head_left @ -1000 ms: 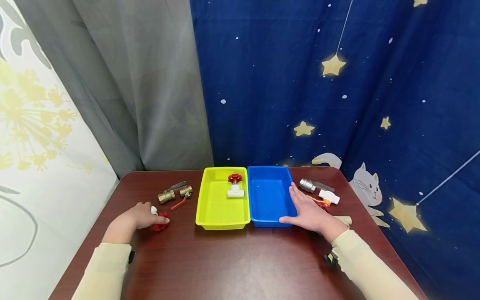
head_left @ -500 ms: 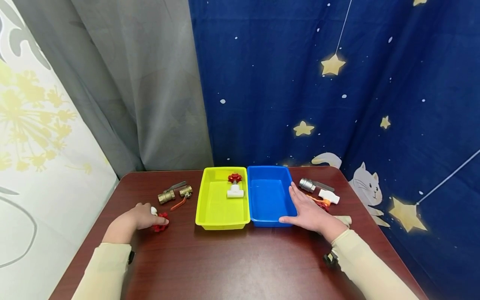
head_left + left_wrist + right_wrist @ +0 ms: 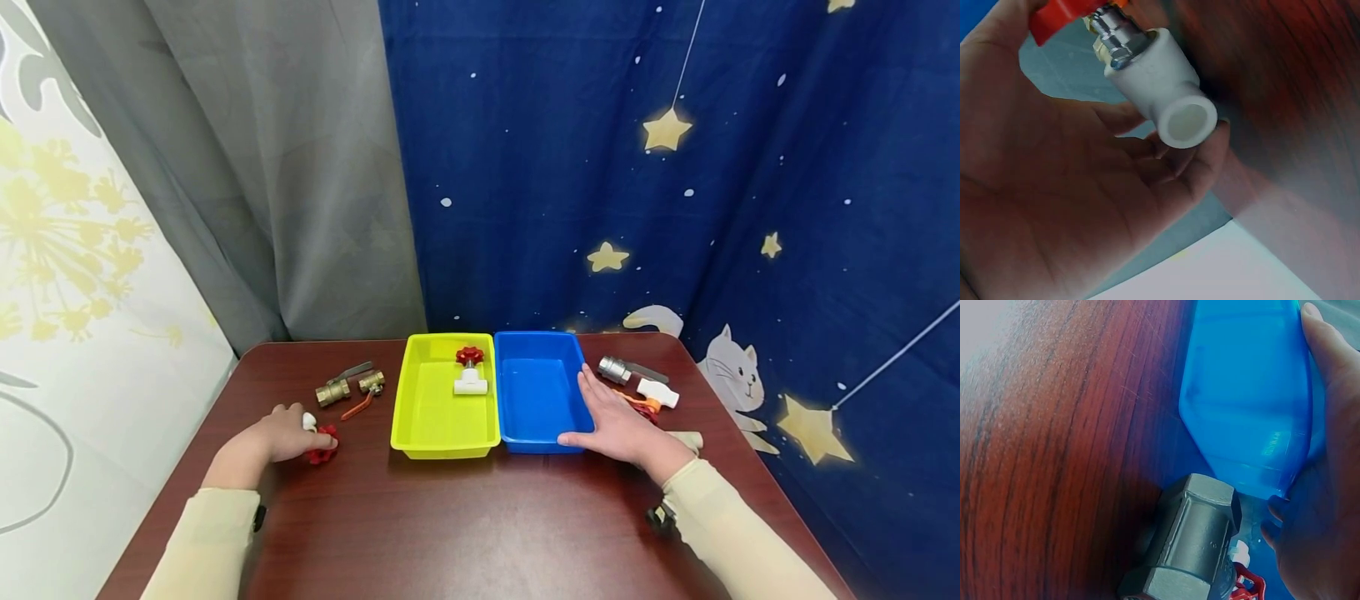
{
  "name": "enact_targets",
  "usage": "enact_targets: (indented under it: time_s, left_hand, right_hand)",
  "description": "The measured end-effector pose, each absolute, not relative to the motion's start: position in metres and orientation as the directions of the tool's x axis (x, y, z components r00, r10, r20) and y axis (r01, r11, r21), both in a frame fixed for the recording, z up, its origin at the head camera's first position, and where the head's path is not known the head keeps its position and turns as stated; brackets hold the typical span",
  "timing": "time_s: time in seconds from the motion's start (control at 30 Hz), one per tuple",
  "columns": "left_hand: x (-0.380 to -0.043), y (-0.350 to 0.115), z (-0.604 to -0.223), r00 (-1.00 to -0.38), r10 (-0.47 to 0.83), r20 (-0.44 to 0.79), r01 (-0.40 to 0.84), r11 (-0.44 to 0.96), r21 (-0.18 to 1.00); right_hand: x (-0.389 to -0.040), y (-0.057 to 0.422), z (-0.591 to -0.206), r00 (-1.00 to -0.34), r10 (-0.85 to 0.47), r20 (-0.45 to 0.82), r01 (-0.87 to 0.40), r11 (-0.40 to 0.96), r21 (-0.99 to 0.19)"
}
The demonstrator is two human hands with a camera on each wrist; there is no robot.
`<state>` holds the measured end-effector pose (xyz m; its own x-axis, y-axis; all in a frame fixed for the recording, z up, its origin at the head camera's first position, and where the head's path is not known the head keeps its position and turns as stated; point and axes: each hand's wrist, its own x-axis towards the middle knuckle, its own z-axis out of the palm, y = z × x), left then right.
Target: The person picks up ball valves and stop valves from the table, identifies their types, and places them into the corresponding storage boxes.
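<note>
My left hand (image 3: 277,435) grips a white valve with a red handwheel (image 3: 322,455) at the table's left side. The left wrist view shows its white body (image 3: 1154,72), a metal stem and the fingers curled behind it; part of the red wheel is cut off. My right hand (image 3: 618,425), fingers straight, rests against the right rim of a blue bin (image 3: 536,447). Beside it stands a yellow-green bin (image 3: 446,452), where a second white valve with a red wheel (image 3: 470,383) lies.
Left of the bins lie two brass valves, one with a grey lever (image 3: 333,392) and one with an orange lever (image 3: 371,382). On the right are a silver valve (image 3: 614,370), a white valve (image 3: 658,392) and a beige piece (image 3: 688,440). A grey metal valve (image 3: 1194,534) appears close in the right wrist view.
The left hand and its valve have shifted very slightly. My right hand and both bins stay where they were.
</note>
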<state>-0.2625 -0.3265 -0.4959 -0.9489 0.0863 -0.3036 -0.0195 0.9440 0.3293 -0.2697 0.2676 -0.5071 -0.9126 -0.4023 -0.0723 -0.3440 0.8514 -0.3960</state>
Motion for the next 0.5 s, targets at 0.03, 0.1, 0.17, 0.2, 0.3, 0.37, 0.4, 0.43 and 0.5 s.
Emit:
enact_targets:
  time_s: [0.03, 0.1, 0.17, 0.2, 0.3, 0.37, 0.4, 0.43, 0.5]
  left_hand:
    - [-0.2619, -0.3261, -0.4954, -0.950, 0.086, -0.300, -0.019, 0.943, 0.332]
    - [-0.2616, -0.3259, -0.4946, -0.951, 0.097, -0.295, -0.007, 0.942, 0.334]
    - [-0.2618, -0.3262, -0.4945, -0.951, 0.107, -0.292, 0.003, 0.942, 0.336]
    - [-0.2622, -0.3265, -0.4946, -0.950, 0.111, -0.290, 0.006, 0.941, 0.340]
    - [-0.2629, -0.3278, -0.4946, -0.951, 0.115, -0.287, 0.008, 0.937, 0.349]
    - [-0.2636, -0.3289, -0.4949, -0.952, 0.119, -0.284, 0.012, 0.935, 0.354]
    - [-0.2638, -0.3295, -0.4955, -0.952, 0.122, -0.282, 0.015, 0.935, 0.355]
    - [-0.2641, -0.3302, -0.4960, -0.952, 0.125, -0.280, 0.019, 0.935, 0.354]
    - [-0.2649, -0.3314, -0.4972, -0.954, 0.131, -0.269, 0.028, 0.934, 0.355]
  right_hand:
    - [-0.2698, 0.2675, -0.5073, -0.913, -0.400, -0.074, -0.342, 0.852, -0.396]
    - [-0.2695, 0.2672, -0.5071, -0.914, -0.399, -0.075, -0.339, 0.853, -0.397]
    - [-0.2694, 0.2671, -0.5070, -0.913, -0.400, -0.075, -0.339, 0.850, -0.403]
    - [-0.2694, 0.2669, -0.5070, -0.913, -0.401, -0.073, -0.341, 0.850, -0.402]
    - [-0.2698, 0.2668, -0.5077, -0.914, -0.398, -0.073, -0.339, 0.851, -0.402]
    - [-0.2704, 0.2671, -0.5086, -0.914, -0.398, -0.074, -0.338, 0.852, -0.401]
    - [-0.2706, 0.2671, -0.5088, -0.915, -0.395, -0.075, -0.336, 0.853, -0.399]
    - [-0.2707, 0.2671, -0.5090, -0.917, -0.392, -0.079, -0.331, 0.855, -0.400]
    - [-0.2708, 0.2674, -0.5089, -0.915, -0.395, -0.078, -0.335, 0.854, -0.399]
